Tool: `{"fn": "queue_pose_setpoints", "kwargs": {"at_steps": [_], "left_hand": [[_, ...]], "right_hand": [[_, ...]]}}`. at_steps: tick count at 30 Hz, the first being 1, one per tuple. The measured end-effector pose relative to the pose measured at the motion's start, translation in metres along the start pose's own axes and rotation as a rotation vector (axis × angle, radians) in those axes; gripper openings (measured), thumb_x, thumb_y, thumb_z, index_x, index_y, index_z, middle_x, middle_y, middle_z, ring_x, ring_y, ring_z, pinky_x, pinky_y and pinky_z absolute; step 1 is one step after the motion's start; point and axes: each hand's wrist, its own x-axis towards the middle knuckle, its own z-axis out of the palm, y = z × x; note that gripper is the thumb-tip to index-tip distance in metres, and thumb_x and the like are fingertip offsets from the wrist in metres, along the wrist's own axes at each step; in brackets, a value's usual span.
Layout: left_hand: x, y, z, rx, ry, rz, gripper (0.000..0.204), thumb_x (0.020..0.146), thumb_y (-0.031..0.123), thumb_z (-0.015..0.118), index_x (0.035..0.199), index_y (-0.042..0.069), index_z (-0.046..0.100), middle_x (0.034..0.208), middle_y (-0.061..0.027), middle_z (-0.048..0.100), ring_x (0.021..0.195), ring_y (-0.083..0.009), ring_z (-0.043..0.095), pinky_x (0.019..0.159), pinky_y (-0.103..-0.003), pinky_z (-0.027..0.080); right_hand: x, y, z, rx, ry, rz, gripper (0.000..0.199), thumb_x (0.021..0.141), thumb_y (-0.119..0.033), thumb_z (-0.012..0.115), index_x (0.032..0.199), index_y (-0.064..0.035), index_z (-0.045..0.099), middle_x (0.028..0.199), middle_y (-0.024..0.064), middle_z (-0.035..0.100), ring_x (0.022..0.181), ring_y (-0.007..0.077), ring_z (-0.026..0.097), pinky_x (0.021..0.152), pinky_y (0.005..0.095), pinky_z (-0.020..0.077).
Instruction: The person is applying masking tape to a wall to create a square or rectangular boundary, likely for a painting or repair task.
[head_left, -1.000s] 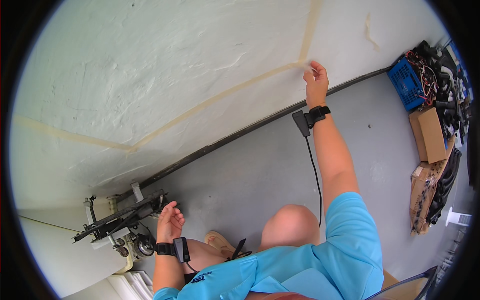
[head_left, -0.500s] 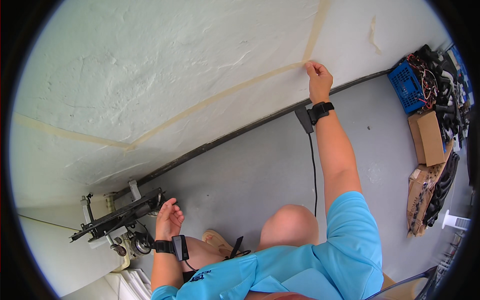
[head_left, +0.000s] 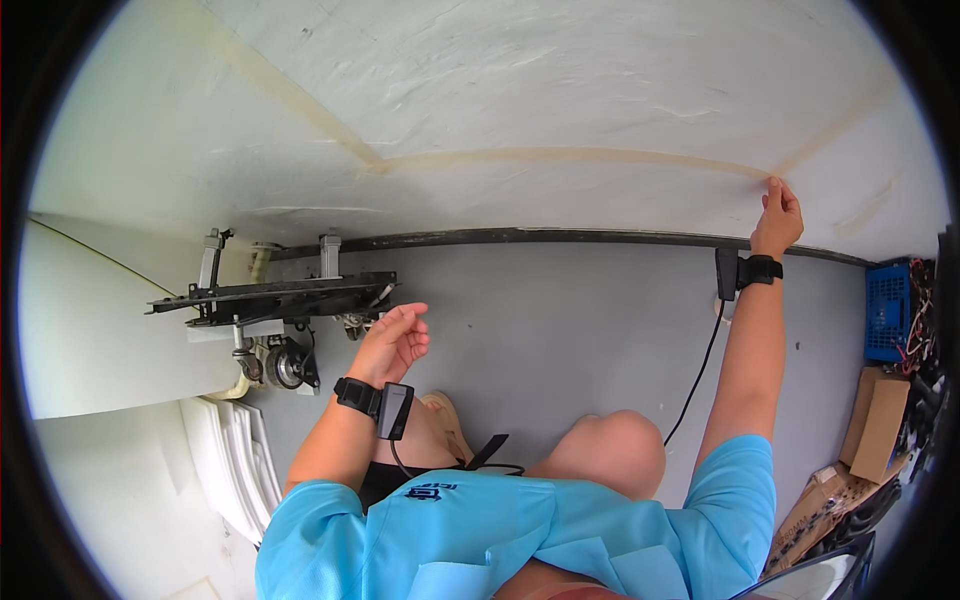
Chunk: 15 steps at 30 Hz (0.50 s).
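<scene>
A strip of beige masking tape (head_left: 560, 155) runs along the lower part of the white wall, and further strips slant upward from its two ends. My right hand (head_left: 778, 218) reaches out to the right, its fingertips pinched on the tape at the right-hand corner. The small bit between thumb and finger is mostly hidden. Raised above the floor in front of me, my left hand (head_left: 398, 338) holds nothing, its fingers loosely bent and apart. Each wrist wears a black strap with a small dark device; a thin cable (head_left: 697, 375) hangs from the right one.
At left by the wall stands a black metal frame with wheels (head_left: 290, 300), near my left hand. White panels (head_left: 230, 455) lean beside it. On the right are a blue crate (head_left: 887, 310) with cables and cardboard boxes (head_left: 874, 425). A dark skirting strip (head_left: 520, 236) edges the grey floor (head_left: 560, 330).
My view has turned, so the wall tape now lies nearly level. The right hand still pinches at the right-hand corner. My left hand has risen slightly, away from my body.
</scene>
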Motion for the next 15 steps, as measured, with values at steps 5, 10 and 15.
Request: {"fn": "queue_pose_setpoints", "kwargs": {"at_steps": [5,10,15], "left_hand": [[0.000,-0.002,0.002,-0.011,0.001,0.012,0.019,0.085,0.015,0.047,0.101,0.005,0.050,0.075,-0.0014,0.056,0.066,-0.0108,0.055,0.057,-0.023,0.047],[0.001,0.000,0.005,-0.005,0.062,0.048,0.019,0.085,0.015,0.047,0.101,0.005,0.050,0.077,-0.0022,0.056,0.067,-0.0110,0.055,0.057,-0.023,0.047],[0.009,0.000,0.014,0.005,0.009,0.017,0.019,0.085,0.015,0.047,0.101,0.005,0.050,0.078,-0.0023,0.056,0.068,-0.0108,0.055,0.057,-0.022,0.047]], "right_hand": [[0.001,0.001,0.000,-0.079,0.055,-0.038,0.027,0.072,-0.017,0.067,0.089,0.0006,0.055,0.080,0.0035,0.056,0.068,0.0092,0.051,0.060,0.0214,0.0435],[-0.049,-0.034,0.015,-0.199,0.049,-0.280,0.020,0.076,-0.015,0.062,0.089,-0.0033,0.053,0.080,0.0035,0.053,0.068,0.0094,0.048,0.060,0.0209,0.0420],[-0.132,-0.063,0.063,-0.222,-0.864,-0.487,0.010,0.078,-0.011,0.056,0.084,-0.0028,0.057,0.078,0.0058,0.057,0.073,0.0110,0.053,0.066,0.0250,0.0432]]}}
